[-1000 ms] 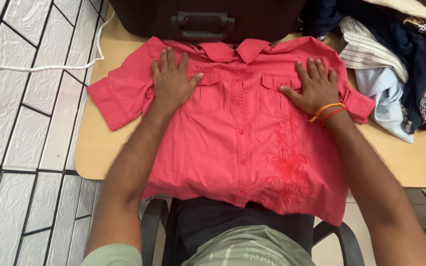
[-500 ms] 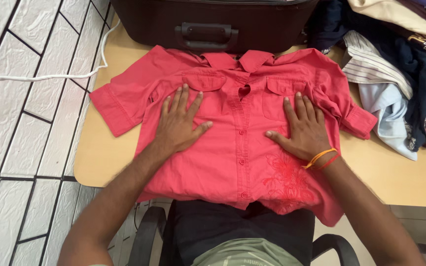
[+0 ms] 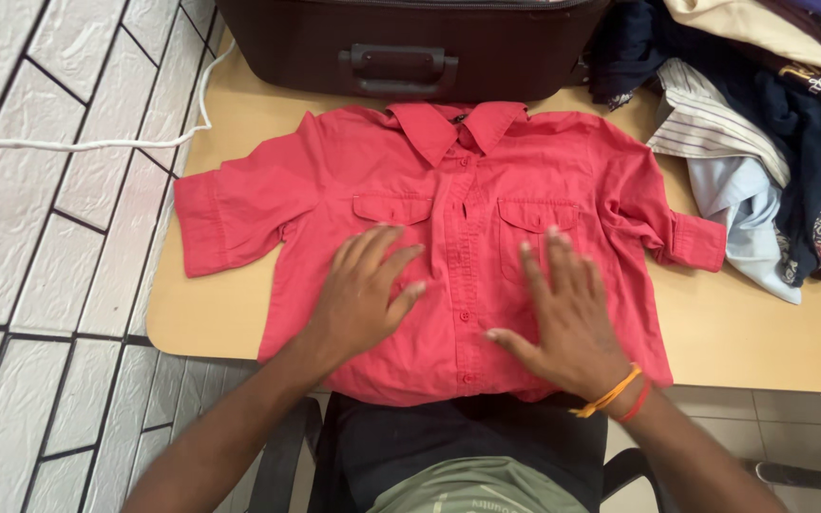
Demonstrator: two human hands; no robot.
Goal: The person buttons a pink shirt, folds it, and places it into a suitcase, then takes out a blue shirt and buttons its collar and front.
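Red short-sleeved shirt spread face up, buttoned, on the tabletop, collar toward the far edge, hem drooping off the near edge over the lap. Left hand flat on the shirt's lower left front, just under the chest pocket, fingers spread apart and gripping nothing. Right hand flat on the lower right front, fingers likewise splayed, clamped on nothing; orange and red threads round that wrist. Both palms pressing cloth, blurred at the fingertips.

Risks from here, as a judgement: hem already over the edge, so a long drag toward the body could pull the whole shirt off the tabletop; uneven pressure between the two palms could bunch the button placket and set a crease; right sleeve already rumpled beside the clothes pile and liable to snag there.

Outward: dark suitcase just beyond the collar, handle facing this way. Heap of mixed clothes, striped, pale blue and dark, at the right, near the sleeve. White cord trailing off the left edge across the tiled floor. No packages or signs in view; tiny neck label inside the collar, too small to make out.
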